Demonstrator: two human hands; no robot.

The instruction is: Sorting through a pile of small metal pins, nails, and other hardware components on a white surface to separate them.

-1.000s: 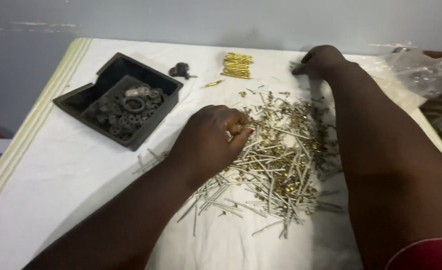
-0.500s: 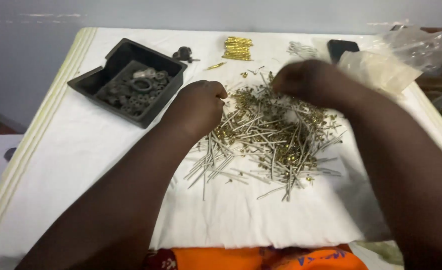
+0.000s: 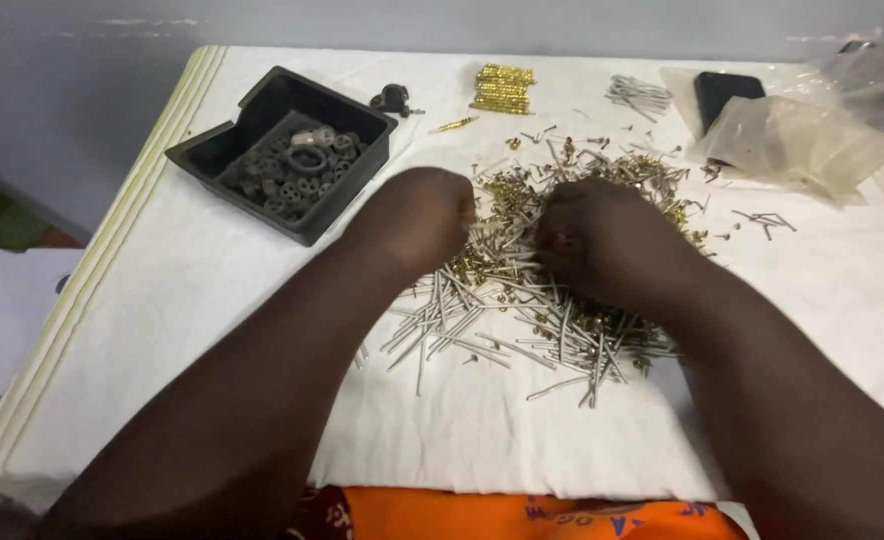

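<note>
Nearest edge: orange cloth point(image 3: 522, 512) showing below the white sheet point(image 3: 212, 330) that covers the desk point(image 3: 112, 290).

Centre, both hands on the heap of fasteners: left hand point(image 3: 417, 215) curled into a loose fist at the heap's left edge, knuckles up, fingers tucked under; whether they pinch anything cannot be told. Right hand point(image 3: 597, 240) likewise curled, resting on the middle of the heap, fingers folded down among the pins; what they grip is hidden.

Pile of silver pins and small brass screws point(image 3: 522, 300): spread loosely on the sheet between and under both hands, the long silver pins fanning toward the near side, brass pieces thicker toward the far side.

Left, further back: black plastic tray point(image 3: 212, 155), set at an angle, holding dark grey rings and washers point(image 3: 297, 165).

Far row: small black part point(image 3: 392, 98) just beyond the tray; neat bundle of brass pins point(image 3: 504, 88); small bunch of silver pins point(image 3: 637, 95); dark flat phone point(image 3: 727, 95) partly under clear plastic bags point(image 3: 802, 140) at the far right.
</note>
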